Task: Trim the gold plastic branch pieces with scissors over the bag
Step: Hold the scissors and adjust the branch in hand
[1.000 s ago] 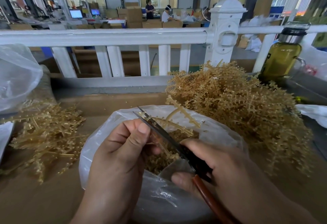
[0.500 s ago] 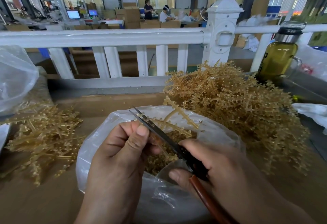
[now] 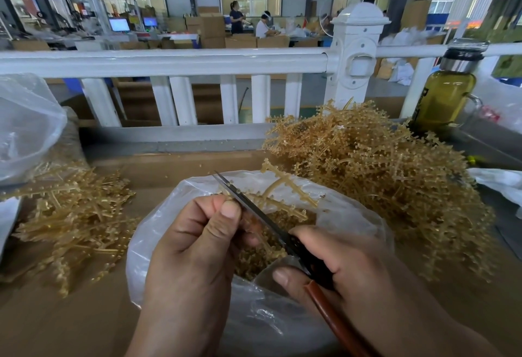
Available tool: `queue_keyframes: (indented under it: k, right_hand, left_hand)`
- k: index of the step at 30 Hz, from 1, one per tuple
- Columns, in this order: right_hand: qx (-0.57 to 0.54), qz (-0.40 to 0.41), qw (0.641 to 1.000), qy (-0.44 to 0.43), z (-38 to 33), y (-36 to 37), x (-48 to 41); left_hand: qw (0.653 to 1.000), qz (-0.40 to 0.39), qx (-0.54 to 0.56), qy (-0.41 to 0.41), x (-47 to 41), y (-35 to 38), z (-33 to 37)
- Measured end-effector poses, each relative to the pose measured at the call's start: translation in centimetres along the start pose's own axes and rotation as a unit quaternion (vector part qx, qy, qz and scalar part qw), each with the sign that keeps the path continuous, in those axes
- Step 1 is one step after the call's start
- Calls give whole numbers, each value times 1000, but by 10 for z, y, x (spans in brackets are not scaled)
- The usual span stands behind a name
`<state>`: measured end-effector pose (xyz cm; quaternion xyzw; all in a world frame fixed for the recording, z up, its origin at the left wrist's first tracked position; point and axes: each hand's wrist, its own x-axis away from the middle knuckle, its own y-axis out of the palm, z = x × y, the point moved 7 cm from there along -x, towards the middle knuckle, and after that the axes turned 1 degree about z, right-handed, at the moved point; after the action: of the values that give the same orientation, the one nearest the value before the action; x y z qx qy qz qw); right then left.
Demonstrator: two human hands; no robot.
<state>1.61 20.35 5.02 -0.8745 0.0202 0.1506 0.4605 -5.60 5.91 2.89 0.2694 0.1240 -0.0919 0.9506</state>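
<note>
My left hand [image 3: 195, 246] pinches a gold plastic branch piece [image 3: 282, 187] between thumb and fingers, over the mouth of a clear plastic bag [image 3: 158, 232]. My right hand [image 3: 347, 269] grips the scissors [image 3: 254, 210] by their dark and reddish-brown handles. The blades look closed and point up-left past my left thumb, lying against the branch. Small gold trimmings fill the bottom of the bag [image 3: 254, 258].
A big heap of gold branches [image 3: 381, 176] lies to the right, a smaller pile [image 3: 73, 215] to the left. A white railing [image 3: 169, 63] runs behind. A bottle of yellow-green liquid [image 3: 443, 94] stands far right. Another plastic bag [image 3: 28, 122] sits far left.
The scissor blades, slightly apart a second ago, have come together on the branch. Both hands stay over the bag in nearly the same place.
</note>
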Motion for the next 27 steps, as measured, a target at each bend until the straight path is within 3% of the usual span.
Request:
queue_keyframes:
  k: [27]
  right_hand:
    - [6, 7, 1000, 30, 1, 4, 0]
  left_hand:
    - [1000, -2, -10, 4, 0, -5, -3]
